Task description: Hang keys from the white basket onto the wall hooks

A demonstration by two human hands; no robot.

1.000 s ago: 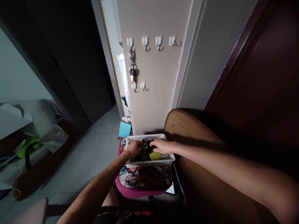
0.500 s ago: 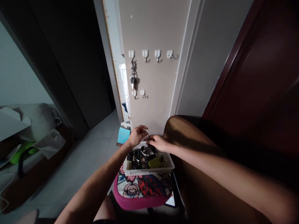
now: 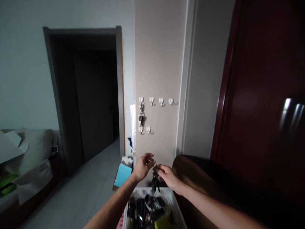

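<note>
A dark bunch of keys [image 3: 155, 184] hangs from a metal ring between my two hands, just above a white plastic basket [image 3: 177, 203]. My left hand [image 3: 143, 167] pinches the ring's upper left side with thumb and fingers. On the other side, my right hand [image 3: 166, 175] closes on the lower part of the ring, where the keys hang. Dark key fobs [image 3: 141, 208] and a yellow-green item [image 3: 164, 222] lie in the basket. On the wall ahead, another set of keys [image 3: 140, 117] hangs from the leftmost upper hook [image 3: 141, 100].
More white hooks [image 3: 161, 101] are fixed to the wall panel [image 3: 159, 63] in two rows. A brown rounded chair back [image 3: 190, 171] stands close on the right. A light-blue box [image 3: 123, 174] sits at the left, near a dark doorway [image 3: 92, 105].
My hands have risen from the basket, lifting the keys clear of its contents. The view has tilted up, so the hooks and basket appear lower.
</note>
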